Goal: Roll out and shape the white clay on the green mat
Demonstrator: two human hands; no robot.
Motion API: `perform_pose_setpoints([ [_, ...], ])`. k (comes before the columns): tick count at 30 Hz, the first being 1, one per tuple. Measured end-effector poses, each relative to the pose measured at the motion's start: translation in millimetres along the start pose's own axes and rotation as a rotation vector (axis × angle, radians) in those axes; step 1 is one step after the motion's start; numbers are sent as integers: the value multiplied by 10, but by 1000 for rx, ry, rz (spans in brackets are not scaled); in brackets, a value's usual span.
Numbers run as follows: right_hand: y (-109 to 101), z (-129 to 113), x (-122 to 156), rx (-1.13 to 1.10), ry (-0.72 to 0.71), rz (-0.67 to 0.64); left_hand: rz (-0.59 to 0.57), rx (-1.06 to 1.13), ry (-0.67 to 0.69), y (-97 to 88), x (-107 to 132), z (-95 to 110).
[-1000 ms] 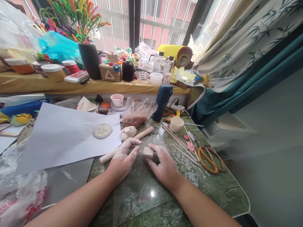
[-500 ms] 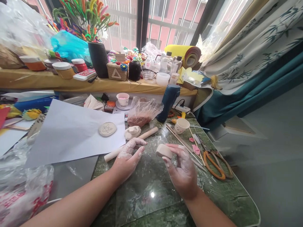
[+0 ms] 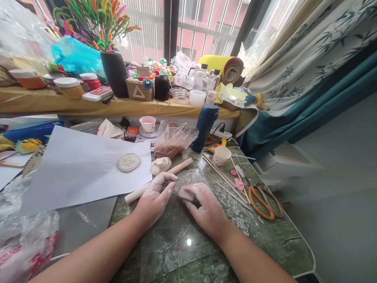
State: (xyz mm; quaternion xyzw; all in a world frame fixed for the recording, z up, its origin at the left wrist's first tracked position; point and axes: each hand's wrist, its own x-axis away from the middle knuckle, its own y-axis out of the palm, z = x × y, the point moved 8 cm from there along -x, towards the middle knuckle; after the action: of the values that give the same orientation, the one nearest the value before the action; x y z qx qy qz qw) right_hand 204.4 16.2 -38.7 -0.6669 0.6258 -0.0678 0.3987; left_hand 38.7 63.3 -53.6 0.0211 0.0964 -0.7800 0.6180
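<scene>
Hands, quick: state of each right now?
Left hand: open, flat on the green table, holding nothing.
Right hand: closed on the clay block, down on the table.

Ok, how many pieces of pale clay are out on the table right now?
3: a star-marked disc on the white paper, a lump beside the rolling pin, and a block gripped in the right hand. More may be hidden in the plastic bag.

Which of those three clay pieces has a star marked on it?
The flat round disc lying on the white paper. The lump beside the rolling pin and the block under the right hand show no mark.
</scene>
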Motion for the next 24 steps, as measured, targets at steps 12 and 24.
perform_pose_setpoints([
  [12, -157, 594, -288, 120, 130, 127, -6, -38, -13, 3, -11, -25],
  [24, -148, 454, -254, 85, 135, 125, -26, -48, -14, 18, -14, 12],
])
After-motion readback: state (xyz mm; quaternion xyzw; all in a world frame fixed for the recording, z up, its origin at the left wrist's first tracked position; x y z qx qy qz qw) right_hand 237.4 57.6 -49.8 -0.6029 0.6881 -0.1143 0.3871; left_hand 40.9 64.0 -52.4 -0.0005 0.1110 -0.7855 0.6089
